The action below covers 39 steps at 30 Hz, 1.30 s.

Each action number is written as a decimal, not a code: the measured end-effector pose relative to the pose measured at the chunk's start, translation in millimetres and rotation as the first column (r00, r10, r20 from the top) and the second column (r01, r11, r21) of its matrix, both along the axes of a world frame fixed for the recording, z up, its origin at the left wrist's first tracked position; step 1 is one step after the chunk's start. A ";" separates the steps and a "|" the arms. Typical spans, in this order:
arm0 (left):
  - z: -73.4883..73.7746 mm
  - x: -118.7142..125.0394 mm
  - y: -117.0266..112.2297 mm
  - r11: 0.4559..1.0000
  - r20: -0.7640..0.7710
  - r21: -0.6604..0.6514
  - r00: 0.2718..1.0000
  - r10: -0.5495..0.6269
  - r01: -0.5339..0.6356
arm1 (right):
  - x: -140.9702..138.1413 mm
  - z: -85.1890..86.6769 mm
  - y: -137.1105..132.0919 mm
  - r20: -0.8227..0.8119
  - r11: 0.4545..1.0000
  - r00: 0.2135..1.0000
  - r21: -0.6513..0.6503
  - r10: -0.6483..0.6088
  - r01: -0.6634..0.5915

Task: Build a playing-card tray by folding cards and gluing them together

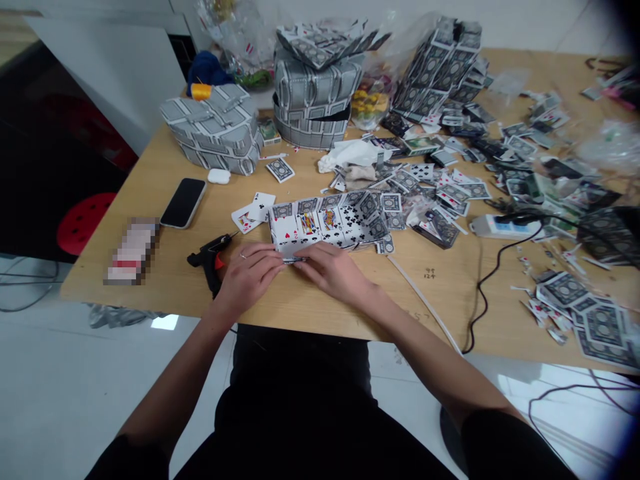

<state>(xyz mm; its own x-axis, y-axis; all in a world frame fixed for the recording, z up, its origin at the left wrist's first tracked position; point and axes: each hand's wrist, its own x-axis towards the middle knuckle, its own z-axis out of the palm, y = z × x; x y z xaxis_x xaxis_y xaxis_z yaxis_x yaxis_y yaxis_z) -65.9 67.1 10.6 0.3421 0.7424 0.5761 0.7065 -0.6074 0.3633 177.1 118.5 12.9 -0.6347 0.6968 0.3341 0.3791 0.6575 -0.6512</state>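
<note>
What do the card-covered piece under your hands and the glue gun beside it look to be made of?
The card-covered piece looks like printed paper playing cards with a smooth, faintly glossy coat, going by the pips and court faces; anything beneath them is hidden. The glue gun looks like moulded black plastic, going by its dull sheen and rounded body, with a probably plastic orange trigger.

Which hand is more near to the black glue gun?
Left. The left hand is right beside the glue gun; the right hand is farther away, past the left hand.
</note>
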 end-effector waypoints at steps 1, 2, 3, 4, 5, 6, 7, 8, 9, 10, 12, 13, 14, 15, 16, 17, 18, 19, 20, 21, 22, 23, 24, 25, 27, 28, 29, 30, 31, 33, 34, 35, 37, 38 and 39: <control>1.2 0.1 0.1 1.000 -0.015 -0.011 1.000 -0.007 0.007 | -0.7 -0.4 0.0 0.000 1.000 1.000 0.006 0.003 -0.003; 2.6 0.3 0.3 1.000 -0.030 -0.026 0.999 -0.013 0.012 | -1.5 -0.7 0.0 0.000 1.000 1.000 0.010 0.003 -0.003; 4.0 0.5 0.4 0.999 -0.040 -0.043 0.999 -0.020 0.018 | -2.3 -0.9 -0.1 -0.001 1.000 1.000 0.013 0.001 -0.001; 5.5 0.8 0.5 0.998 -0.046 -0.057 0.999 -0.024 0.022 | -3.1 -0.9 -0.2 0.000 1.000 1.000 0.015 -0.001 0.001; 7.0 1.3 0.6 0.997 -0.047 -0.068 0.999 -0.027 0.023 | -3.7 -0.9 -0.3 0.003 1.000 1.000 0.017 -0.004 0.004; 8.4 1.9 0.8 0.997 -0.045 -0.074 0.999 -0.027 0.024 | -4.2 -0.8 -0.5 0.007 1.000 1.000 0.017 -0.005 0.005; 9.6 2.7 0.9 0.996 -0.043 -0.082 0.999 -0.029 0.025 | -4.6 -0.6 -0.7 0.012 1.000 1.000 0.018 -0.006 0.006; 10.8 3.5 1.0 0.995 -0.042 -0.092 0.999 -0.031 0.027 | -4.8 -0.5 -0.9 0.016 1.000 1.000 0.018 -0.007 0.007; 11.9 4.3 1.1 0.994 -0.043 -0.104 0.999 -0.033 0.029 | -4.9 -0.5 -1.2 0.019 1.000 1.000 0.017 -0.008 0.008; 12.9 5.0 1.1 0.992 -0.046 -0.119 0.998 -0.036 0.030 | -4.7 -0.6 -1.4 0.021 1.000 1.000 0.016 -0.011 0.011; 14.8 6.4 0.9 0.989 -0.056 -0.148 0.998 -0.041 0.033 | -4.2 -1.2 -2.0 0.025 1.000 1.000 0.019 -0.014 0.014; 15.6 7.0 0.8 0.987 -0.060 -0.160 0.997 -0.040 0.030 | -3.9 -1.5 -2.3 0.025 1.000 1.000 0.023 -0.014 0.013; 16.4 7.4 0.6 0.985 -0.062 -0.172 0.997 -0.036 0.025 | -3.6 -1.8 -2.7 0.025 1.000 1.000 0.025 -0.012 0.012; 17.1 7.7 0.6 0.982 -0.064 -0.186 0.997 -0.033 0.021 | -3.4 -2.0 -3.1 0.025 1.000 1.000 0.025 -0.010 0.010; 17.7 7.9 0.7 0.979 -0.065 -0.201 0.997 -0.030 0.016 | -3.4 -2.2 -3.5 0.024 1.000 1.000 0.024 -0.009 0.008; 18.2 7.9 0.9 0.976 -0.066 -0.216 0.997 -0.028 0.013 | -3.6 -2.3 -3.8 0.023 1.000 1.000 0.021 -0.009 0.009; 18.4 7.8 1.2 0.973 -0.067 -0.229 0.997 -0.027 0.011 | -3.9 -2.3 -4.1 0.023 1.000 1.000 0.017 -0.011 0.011; 18.4 7.6 1.6 0.971 -0.070 -0.240 0.997 -0.029 0.012 | -4.5 -2.3 -4.3 0.023 1.000 1.000 0.014 -0.013 0.013; 18.2 7.2 2.0 0.968 -0.073 -0.249 0.997 -0.032 0.013 | -5.0 -2.2 -4.4 0.021 1.000 1.000 0.013 -0.016 0.016; 17.8 6.8 2.3 0.967 -0.075 -0.255 0.997 -0.031 0.011 | -5.7 -1.9 -4.5 0.020 1.000 1.000 0.012 -0.019 0.019; 17.2 6.3 2.6 0.965 -0.075 -0.261 0.997 -0.025 0.004 | -6.2 -1.6 -4.6 0.022 1.000 1.000 0.010 -0.023 0.023; 16.5 5.7 2.7 0.963 -0.073 -0.269 0.997 -0.011 -0.009 | -6.7 -1.2 -4.7 0.025 1.000 0.999 0.007 -0.025 0.025; 15.7 5.2 2.6 0.960 -0.069 -0.278 0.998 0.006 -0.025 | -7.1 -0.7 -4.8 0.029 1.000 0.999 0.004 -0.026 0.026; 14.8 4.6 2.5 0.958 -0.064 -0.285 0.998 0.024 -0.041 | -7.3 -0.2 -4.9 0.032 1.000 0.999 0.002 -0.027 0.027; 13.5 3.6 2.0 0.955 -0.054 -0.290 0.997 0.051 -0.065 | -7.5 0.7 -5.1 0.037 1.000 0.999 0.002 -0.026 0.026; 13.0 3.2 1.8 0.956 -0.052 -0.287 0.997 0.053 -0.066 | -7.6 1.1 -5.2 0.036 1.000 0.999 0.005 -0.026 0.026; 12.7 2.9 1.7 0.958 -0.052 -0.280 0.997 0.052 -0.065 | -7.8 1.3 -5.3 0.036 1.000 0.999 0.008 -0.029 0.029; 12.5 2.8 1.8 0.961 -0.055 -0.270 0.997 0.048 -0.061 | -8.0 1.4 -5.5 0.036 0.999 0.999 0.011 -0.034 0.034; 12.6 2.8 2.0 0.964 -0.059 -0.258 0.997 0.046 -0.060 | -8.3 1.4 -5.6 0.037 0.999 0.999 0.014 -0.037 0.037; 13.3 3.1 2.7 0.972 -0.071 -0.229 0.997 0.040 -0.055 | -9.2 0.9 -5.9 0.038 0.999 0.998 0.017 -0.041 0.040; 13.8 3.3 3.2 0.975 -0.077 -0.217 0.996 0.037 -0.053 | -9.7 0.4 -6.0 0.038 0.999 0.998 0.020 -0.041 0.040; 14.4 3.4 3.8 0.976 -0.082 -0.210 0.996 0.034 -0.050 | -10.1 -0.1 -6.1 0.037 0.999 0.998 0.024 -0.040 0.039; 15.2 3.3 5.0 0.977 -0.090 -0.209 0.996 0.019 -0.038 | -10.6 -1.2 -6.1 0.035 0.999 0.998 0.027 -0.043 0.042; 15.3 3.0 5.5 0.977 -0.092 -0.210 0.996 0.009 -0.028 | -10.7 -1.6 -5.9 0.033 0.999 0.998 0.025 -0.047 0.046; 15.0 2.7 5.9 0.978 -0.091 -0.208 0.996 0.001 -0.020 | -10.5 -1.9 -5.6 0.031 0.999 0.998 0.020 -0.050 0.049</control>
